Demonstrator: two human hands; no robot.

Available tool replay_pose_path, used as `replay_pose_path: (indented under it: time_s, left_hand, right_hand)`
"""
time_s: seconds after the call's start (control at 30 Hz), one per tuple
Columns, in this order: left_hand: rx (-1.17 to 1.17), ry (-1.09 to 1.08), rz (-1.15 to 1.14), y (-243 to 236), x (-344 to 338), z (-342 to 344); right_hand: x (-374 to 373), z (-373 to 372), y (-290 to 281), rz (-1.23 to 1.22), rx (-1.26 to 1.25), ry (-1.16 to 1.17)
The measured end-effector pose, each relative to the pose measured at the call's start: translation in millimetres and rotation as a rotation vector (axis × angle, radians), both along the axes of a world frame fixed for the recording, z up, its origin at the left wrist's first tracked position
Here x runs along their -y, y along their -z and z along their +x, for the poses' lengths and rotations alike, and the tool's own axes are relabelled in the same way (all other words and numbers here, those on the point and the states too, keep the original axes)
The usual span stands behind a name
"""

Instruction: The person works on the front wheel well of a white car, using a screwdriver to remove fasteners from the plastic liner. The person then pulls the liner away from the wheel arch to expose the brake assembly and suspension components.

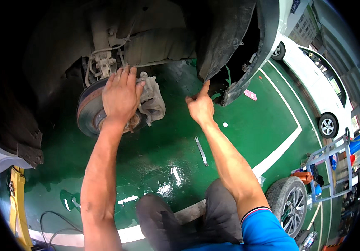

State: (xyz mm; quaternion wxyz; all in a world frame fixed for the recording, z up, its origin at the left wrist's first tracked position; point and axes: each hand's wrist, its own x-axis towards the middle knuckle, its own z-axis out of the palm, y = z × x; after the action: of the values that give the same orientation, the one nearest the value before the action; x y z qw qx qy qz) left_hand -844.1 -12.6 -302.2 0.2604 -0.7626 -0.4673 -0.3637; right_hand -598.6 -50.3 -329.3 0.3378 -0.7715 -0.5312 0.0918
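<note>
My left hand (122, 98) lies over the brake disc (89, 109), palm down with its fingers stretched out toward the suspension parts (104, 62). Its thumb is beside the grey brake caliper (154, 99). Whether the palm presses on the disc cannot be seen. Off to the right, my right hand (202, 106) points its index finger up at the lower edge of the dark wheel arch liner (223, 46). That fingertip appears to touch the liner; the thumb stands apart and the other fingers are curled, with nothing visible in them.
A flat metal tool (201, 151) lies on the green floor (155, 167), which has wet patches. The removed wheel (289, 205) is at the lower right, near a metal cart (329, 167). A yellow lift arm (17, 209) stands at left. Farther right is a white car (320, 79).
</note>
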Motion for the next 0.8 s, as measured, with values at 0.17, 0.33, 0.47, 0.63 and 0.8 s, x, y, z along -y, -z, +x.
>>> replay_pose_path:
  time_s: [0.17,0.33,0.47,0.63,0.8]
  left_hand:
    - [-0.009,0.014,0.002,-0.1,-3.6,3.0]
    - [-0.025,0.021,0.011,-0.4,-2.1,2.2]
    - [-0.044,0.031,0.02,-3.7,1.6,0.6]
    - [-0.043,0.009,0.014,-0.5,-0.7,0.7]
    - [-0.048,-0.001,0.019,-1.1,-0.8,2.7]
  right_hand:
    - [1.9,7.1,-6.8,-0.046,0.034,-0.008]
    - [7.7,13.6,-8.8,-0.073,0.063,-0.027]
    - [12.0,18.2,-8.2,-0.045,0.054,-0.051]
    - [7.7,15.5,-7.3,-0.075,0.114,-0.048]
    - [1.3,6.8,-6.4,-0.071,0.195,-0.026]
